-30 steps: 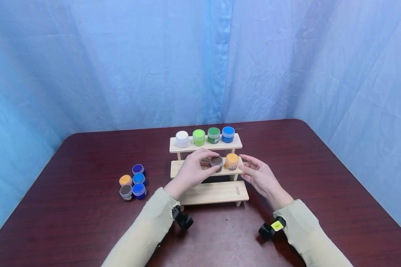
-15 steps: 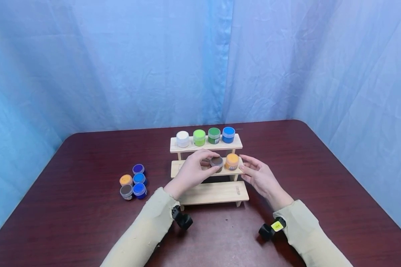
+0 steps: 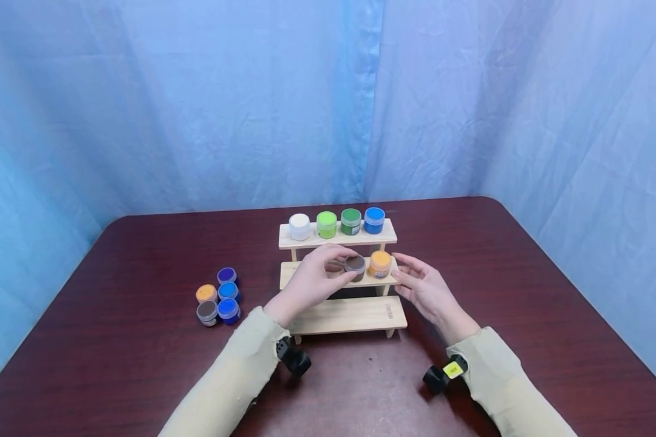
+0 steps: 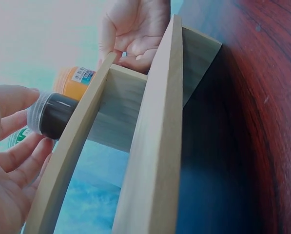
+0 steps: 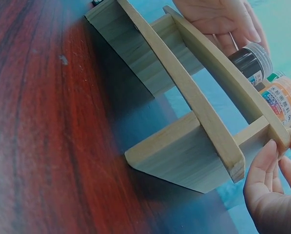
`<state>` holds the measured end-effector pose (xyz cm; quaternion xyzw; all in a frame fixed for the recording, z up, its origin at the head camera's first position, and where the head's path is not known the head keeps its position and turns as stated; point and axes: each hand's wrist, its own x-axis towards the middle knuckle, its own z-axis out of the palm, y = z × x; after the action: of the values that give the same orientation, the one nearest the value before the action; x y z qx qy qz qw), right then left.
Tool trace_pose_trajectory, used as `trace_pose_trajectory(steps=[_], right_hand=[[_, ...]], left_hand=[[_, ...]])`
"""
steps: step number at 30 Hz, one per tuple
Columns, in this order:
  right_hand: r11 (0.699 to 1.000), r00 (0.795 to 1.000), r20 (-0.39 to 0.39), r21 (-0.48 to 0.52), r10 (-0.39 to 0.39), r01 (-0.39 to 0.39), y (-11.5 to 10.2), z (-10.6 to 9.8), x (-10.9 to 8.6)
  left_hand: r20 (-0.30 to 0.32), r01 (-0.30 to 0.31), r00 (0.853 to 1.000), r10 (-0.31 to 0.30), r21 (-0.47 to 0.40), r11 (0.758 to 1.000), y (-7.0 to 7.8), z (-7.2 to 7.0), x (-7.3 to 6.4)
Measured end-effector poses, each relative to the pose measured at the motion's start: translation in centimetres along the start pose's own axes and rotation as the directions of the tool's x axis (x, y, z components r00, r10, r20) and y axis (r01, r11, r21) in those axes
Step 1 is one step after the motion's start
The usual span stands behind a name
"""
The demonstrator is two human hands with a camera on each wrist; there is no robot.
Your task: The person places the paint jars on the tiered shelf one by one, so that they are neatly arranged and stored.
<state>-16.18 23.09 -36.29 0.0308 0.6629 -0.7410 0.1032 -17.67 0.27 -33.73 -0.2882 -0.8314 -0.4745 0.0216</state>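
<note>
My left hand (image 3: 314,276) holds a dark brown paint jar (image 3: 356,272) between thumb and fingers on the middle tier of a three-step wooden display stand (image 3: 350,317). In the left wrist view the brown jar (image 4: 57,117) stands upright against the tier, the fingers round its clear lid. Beside it on that tier is an orange paint jar (image 3: 379,264). My right hand (image 3: 426,291) pinches the right end of the middle tier; its thumb (image 5: 268,151) presses on the board's edge in the right wrist view.
White (image 3: 299,227), light green (image 3: 326,224), dark green (image 3: 351,222) and blue (image 3: 374,221) jars line the top tier. Left of the stand, several more jars, including an orange one (image 3: 206,294) and a brown one (image 3: 208,313), cluster on the dark red table (image 3: 115,364). Blue curtains (image 3: 240,109) hang behind.
My left wrist and forearm have shifted slightly to the left, while the fingers stay at the brown jar. The right hand and the jars look unmoved.
</note>
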Motion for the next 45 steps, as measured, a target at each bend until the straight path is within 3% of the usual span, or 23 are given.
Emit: trace_pose_trajectory(steps=[28,45], right_hand=[[1.000,1.000,0.005,0.020,-0.003,0.003,0.2,0.0,0.0],[1.000,1.000,-0.002,0.008,0.003,-0.003,0.2,0.0,-0.1]], left_hand=[[-0.048,0.025,0.999,-0.022,0.060,0.998,-0.7,-2.5,-3.8],[-0.135,0.061,0.989,-0.054,0.053,0.997,-1.8,-4.4,-6.2]])
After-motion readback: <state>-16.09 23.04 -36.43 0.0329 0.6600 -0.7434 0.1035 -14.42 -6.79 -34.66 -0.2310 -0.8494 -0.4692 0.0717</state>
